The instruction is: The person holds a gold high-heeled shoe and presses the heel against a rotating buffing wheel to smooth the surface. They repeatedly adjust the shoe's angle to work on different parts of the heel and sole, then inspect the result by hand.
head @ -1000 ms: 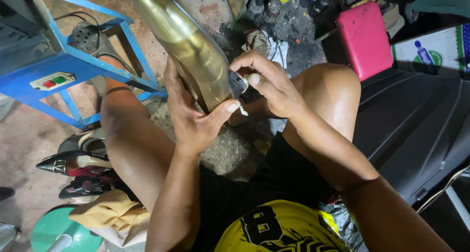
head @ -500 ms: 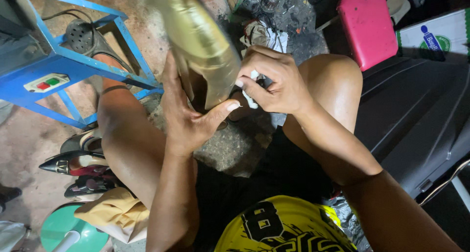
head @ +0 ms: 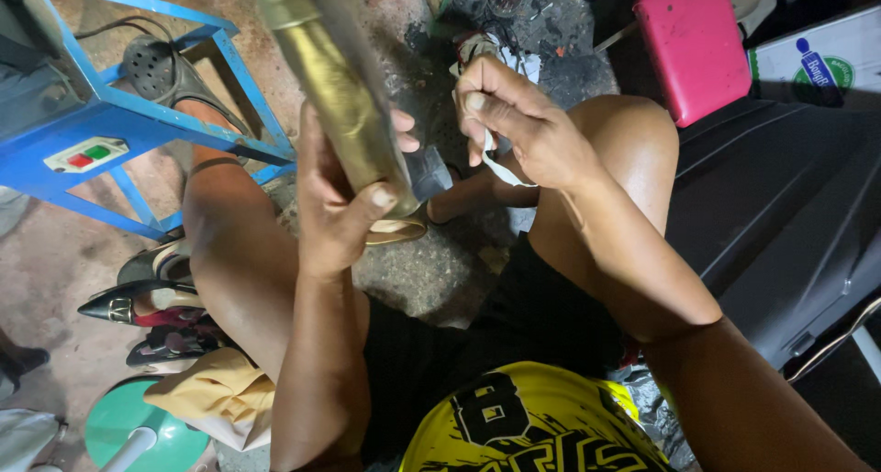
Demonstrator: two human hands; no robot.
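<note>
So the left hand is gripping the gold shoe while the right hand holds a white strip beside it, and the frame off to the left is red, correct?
Not quite: the head view shows the metal frame is blue, not red. The rest holds: the left hand grips the gold shoe and the right hand holds a white strip beside it.

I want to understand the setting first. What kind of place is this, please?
Probably a small shoe repair workshop at floor level. The left hand holds a gold shoe, several pointed heeled shoes lie on the stained concrete floor, and a blue metal stand carries a red-and-green switch.
</note>
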